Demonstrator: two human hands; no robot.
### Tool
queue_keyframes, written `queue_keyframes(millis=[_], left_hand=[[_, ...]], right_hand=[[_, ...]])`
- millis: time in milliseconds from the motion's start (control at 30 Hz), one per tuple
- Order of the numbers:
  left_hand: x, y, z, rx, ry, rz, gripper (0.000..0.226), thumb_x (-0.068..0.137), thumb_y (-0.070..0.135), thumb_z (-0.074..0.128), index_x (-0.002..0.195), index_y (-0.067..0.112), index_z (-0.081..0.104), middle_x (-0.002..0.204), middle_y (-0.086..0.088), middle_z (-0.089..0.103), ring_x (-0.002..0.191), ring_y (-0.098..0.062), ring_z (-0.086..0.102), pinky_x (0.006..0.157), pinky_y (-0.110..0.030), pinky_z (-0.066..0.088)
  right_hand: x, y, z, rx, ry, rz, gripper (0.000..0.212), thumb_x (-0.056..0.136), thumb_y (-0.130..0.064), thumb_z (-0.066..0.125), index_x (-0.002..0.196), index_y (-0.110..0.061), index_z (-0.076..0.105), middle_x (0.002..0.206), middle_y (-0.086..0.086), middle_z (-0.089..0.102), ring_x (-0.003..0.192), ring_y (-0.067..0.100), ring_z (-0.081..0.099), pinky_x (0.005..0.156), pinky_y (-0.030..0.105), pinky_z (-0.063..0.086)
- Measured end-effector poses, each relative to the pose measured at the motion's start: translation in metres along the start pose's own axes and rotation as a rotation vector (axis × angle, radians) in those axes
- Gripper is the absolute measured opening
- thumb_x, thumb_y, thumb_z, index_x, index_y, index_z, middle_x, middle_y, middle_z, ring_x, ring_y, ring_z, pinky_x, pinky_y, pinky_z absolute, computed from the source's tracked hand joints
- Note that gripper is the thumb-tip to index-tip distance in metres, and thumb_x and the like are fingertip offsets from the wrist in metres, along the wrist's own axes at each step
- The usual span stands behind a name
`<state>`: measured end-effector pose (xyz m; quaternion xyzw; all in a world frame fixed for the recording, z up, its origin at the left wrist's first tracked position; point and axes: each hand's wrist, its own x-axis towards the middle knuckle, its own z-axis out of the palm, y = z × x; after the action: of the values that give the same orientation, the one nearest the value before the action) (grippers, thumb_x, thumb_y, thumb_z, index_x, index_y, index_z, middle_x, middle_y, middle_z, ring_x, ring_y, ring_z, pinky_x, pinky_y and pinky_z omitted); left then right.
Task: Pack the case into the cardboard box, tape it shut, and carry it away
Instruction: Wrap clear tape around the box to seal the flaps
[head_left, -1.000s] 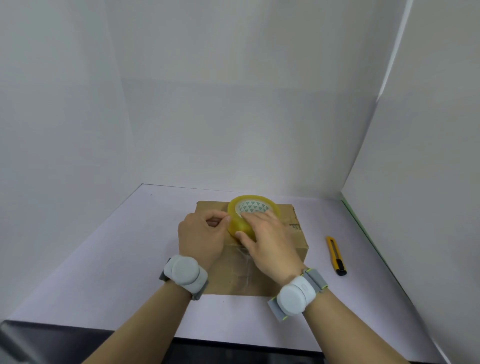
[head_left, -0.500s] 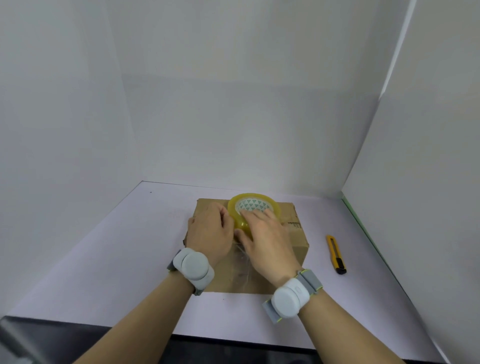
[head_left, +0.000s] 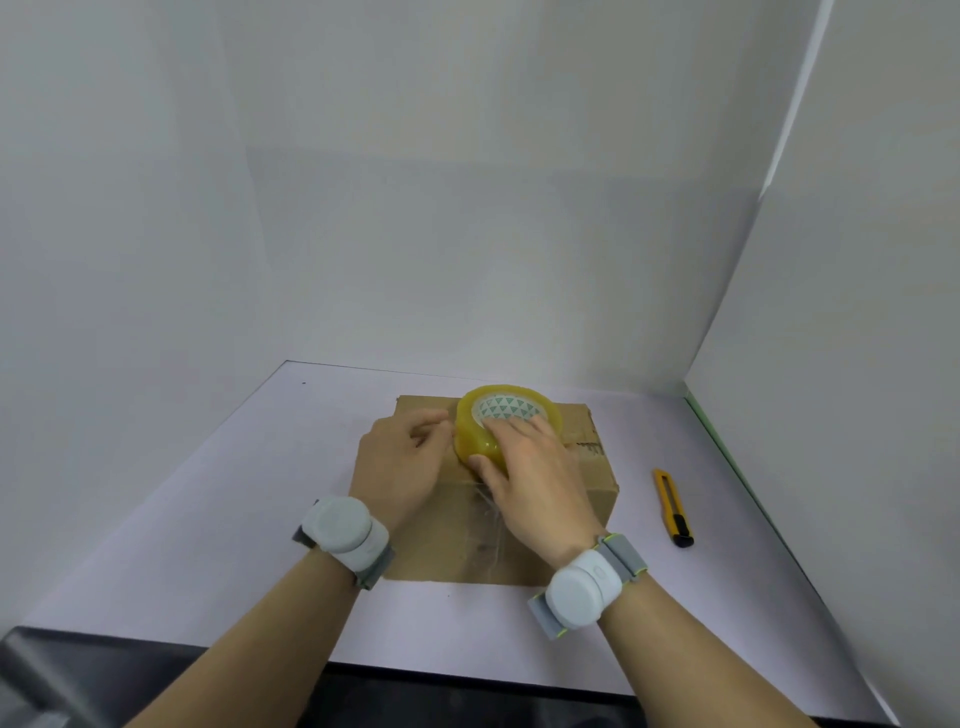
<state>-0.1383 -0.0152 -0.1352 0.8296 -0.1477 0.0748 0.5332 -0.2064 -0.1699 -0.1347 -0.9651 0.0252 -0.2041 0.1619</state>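
From the head camera, the closed cardboard box (head_left: 498, 493) sits near the middle of the pale lilac tabletop (head_left: 208, 509), with the yellow roll of packing tape (head_left: 506, 423) held on its top. The right hand (head_left: 535, 478) grips the roll, thumb curled under its near edge; the left hand (head_left: 400, 462) pinches at the roll's left side, apparently at the loose tape end, though the end itself is too fine to see. The case is not visible, presumably inside. Clear tape already wrinkles down the box's front face. To tape well, the end should be pressed flat over the seam and the roll drawn along it under steady tension. A yellow utility knife (head_left: 673, 507) lies right of the box, apart. Plain white panels (head_left: 467, 208) enclose the table.
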Motion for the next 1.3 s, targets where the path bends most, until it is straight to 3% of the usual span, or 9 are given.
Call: queue_keyframes(millis=[100,200,367,600,833,967,1133,1300], left_hand=[[-0.002,0.003,0.003,0.004,-0.017,0.013,0.022,0.089,0.042,0.074,0.107,0.03,0.078,0.095,0.016,0.077,0.087,0.005,0.07,0.082,-0.013,0.053],[0.0,0.006,0.005,-0.012,0.053,0.007,0.009,0.088,0.035,0.077,0.093,0.029,0.082,0.084,0.016,0.077,0.078,0.007,0.07,0.073,-0.008,0.053],[0.006,0.004,0.005,0.017,0.083,-0.002,0.006,0.088,0.028,0.077,0.086,0.025,0.081,0.078,0.009,0.077,0.076,-0.006,0.071,0.077,-0.026,0.059],[0.014,-0.003,0.007,0.207,-0.019,0.018,0.01,0.097,0.026,0.061,0.093,0.022,0.069,0.086,0.003,0.071,0.084,-0.018,0.068,0.081,-0.033,0.055],[0.026,-0.009,-0.004,0.3,-0.098,0.033,0.01,0.099,0.022,0.057,0.091,0.022,0.065,0.089,-0.001,0.071,0.086,-0.022,0.068,0.084,-0.039,0.056],[0.035,-0.014,-0.014,0.399,-0.024,0.053,0.011,0.099,0.014,0.052,0.095,0.015,0.062,0.095,-0.003,0.067,0.086,-0.027,0.064,0.079,-0.041,0.055],[0.035,-0.013,-0.021,0.187,-0.07,0.024,0.021,0.101,0.014,0.046,0.09,0.022,0.062,0.081,-0.001,0.07,0.052,-0.017,0.067,0.058,-0.032,0.059],[0.04,-0.007,-0.033,-0.075,-0.245,-0.153,0.018,0.102,0.01,0.053,0.098,0.009,0.071,0.078,-0.011,0.075,0.047,-0.015,0.064,0.047,-0.021,0.052]], right_hand=[[0.0,0.0,0.0,-0.003,0.004,0.0,0.045,0.104,-0.046,0.053,0.144,-0.026,0.055,0.14,-0.006,0.061,0.132,0.02,0.045,0.1,0.056,0.046],[0.001,0.001,0.001,0.004,0.006,0.005,0.045,0.103,-0.047,0.054,0.144,-0.026,0.055,0.139,-0.006,0.061,0.132,0.02,0.044,0.1,0.056,0.046],[0.001,0.003,0.002,0.014,0.001,0.006,0.047,0.104,-0.048,0.053,0.146,-0.027,0.054,0.143,-0.006,0.06,0.134,0.02,0.043,0.104,0.058,0.043],[0.002,0.009,0.001,0.047,-0.022,-0.009,0.051,0.103,-0.051,0.052,0.148,-0.028,0.052,0.148,-0.008,0.057,0.139,0.016,0.042,0.111,0.058,0.042],[0.006,0.023,-0.006,0.085,-0.062,-0.065,0.055,0.102,-0.053,0.056,0.15,-0.026,0.053,0.149,-0.007,0.057,0.14,0.016,0.044,0.117,0.041,0.039],[0.008,0.036,-0.015,0.101,-0.132,-0.132,0.055,0.101,-0.051,0.059,0.149,-0.024,0.055,0.148,-0.005,0.058,0.14,0.016,0.045,0.118,0.04,0.037],[0.011,0.045,-0.023,0.131,-0.161,-0.162,0.052,0.099,-0.05,0.064,0.144,-0.024,0.062,0.143,-0.006,0.063,0.133,0.014,0.05,0.115,0.036,0.038],[0.011,0.041,-0.019,0.304,-0.044,-0.067,0.041,0.099,-0.057,0.055,0.127,-0.031,0.069,0.124,-0.01,0.058,0.122,0.01,0.046,0.104,0.027,0.036]])
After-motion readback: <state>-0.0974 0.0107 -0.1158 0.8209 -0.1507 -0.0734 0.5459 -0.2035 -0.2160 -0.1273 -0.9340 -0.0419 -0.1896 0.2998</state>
